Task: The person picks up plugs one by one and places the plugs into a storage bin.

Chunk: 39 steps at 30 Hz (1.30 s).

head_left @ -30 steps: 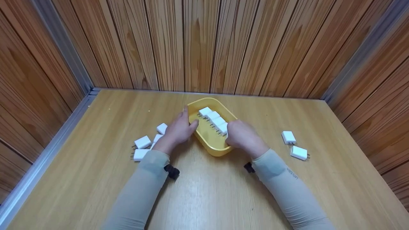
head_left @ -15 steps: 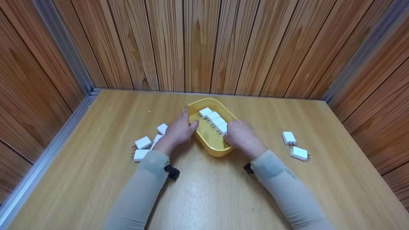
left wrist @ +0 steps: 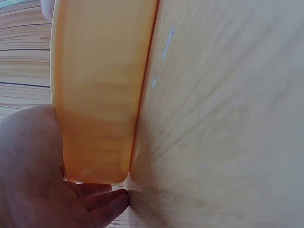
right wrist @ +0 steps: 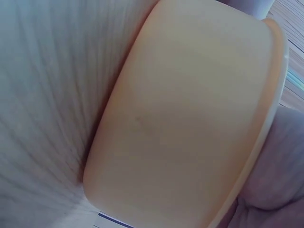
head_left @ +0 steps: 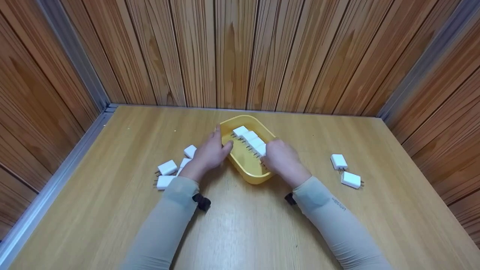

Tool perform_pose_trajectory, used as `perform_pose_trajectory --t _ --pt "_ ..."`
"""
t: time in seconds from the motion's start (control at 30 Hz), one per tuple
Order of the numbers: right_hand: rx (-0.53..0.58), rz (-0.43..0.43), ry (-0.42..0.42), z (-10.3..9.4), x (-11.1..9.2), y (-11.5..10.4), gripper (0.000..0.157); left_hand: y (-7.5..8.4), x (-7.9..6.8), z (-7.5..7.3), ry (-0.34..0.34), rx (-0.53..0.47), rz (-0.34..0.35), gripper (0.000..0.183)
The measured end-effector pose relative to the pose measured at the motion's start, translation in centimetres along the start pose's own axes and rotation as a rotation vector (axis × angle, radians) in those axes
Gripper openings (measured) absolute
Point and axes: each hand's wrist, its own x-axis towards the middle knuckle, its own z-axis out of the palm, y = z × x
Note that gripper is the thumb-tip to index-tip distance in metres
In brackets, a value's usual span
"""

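In the head view, a yellow plastic box stands slantwise on the table. My left hand grips its left side, with the thumb over the rim and the fingers along the outside. The left wrist view shows those fingers bent around the end of the box. Inside, a slanting row of white plug-in chargers lies with the pins toward the near left. My right hand reaches over the right rim with curled fingers, at the near end of the row. Pins show below its fingers; the charger body there is hidden by the hand.
Several more white chargers lie in a loose group left of the box, partly behind the left wrist. Two others lie to the right. Wood-panelled walls close off the table at the back and sides.
My right hand has shifted slightly left along the box's near right end, and charger pins have come into sight below its fingers. The left hand and the box have stayed in place.
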Motion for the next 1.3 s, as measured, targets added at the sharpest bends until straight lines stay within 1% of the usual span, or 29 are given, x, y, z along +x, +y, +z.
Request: perform_pose_trajectory --t 0.2,0.47,0.7,0.97,1.1,1.2,1.3 --pt "-0.005 0.001 0.012 0.11 0.03 0.02 0.023 0.01 0.01 0.03 -0.010 -0.007 -0.012 0.095" --pt "-0.005 -0.008 0.030 0.22 0.09 0.07 0.021 0.03 -0.05 0.00 -0.002 -0.018 -0.006 0.095" --pt "0.007 -0.015 0.054 0.56 0.22 0.35 0.016 0.11 -0.06 0.10 0.016 0.016 0.015 0.093" --pt "-0.004 -0.003 0.013 0.51 0.41 0.30 0.025 0.16 -0.13 0.06 -0.001 -0.013 -0.020 0.094" --pt "0.008 0.002 -0.002 0.33 0.47 0.20 0.027 0.12 -0.14 0.06 -0.009 -0.023 -0.028 0.094" --pt "0.021 -0.007 0.002 0.13 0.46 0.13 0.029 0.12 -0.14 0.04 -0.008 -0.030 -0.027 0.094" --pt "0.021 -0.039 0.021 -0.10 0.42 0.12 0.029 0.15 -0.14 0.02 -0.014 -0.037 -0.029 0.093"
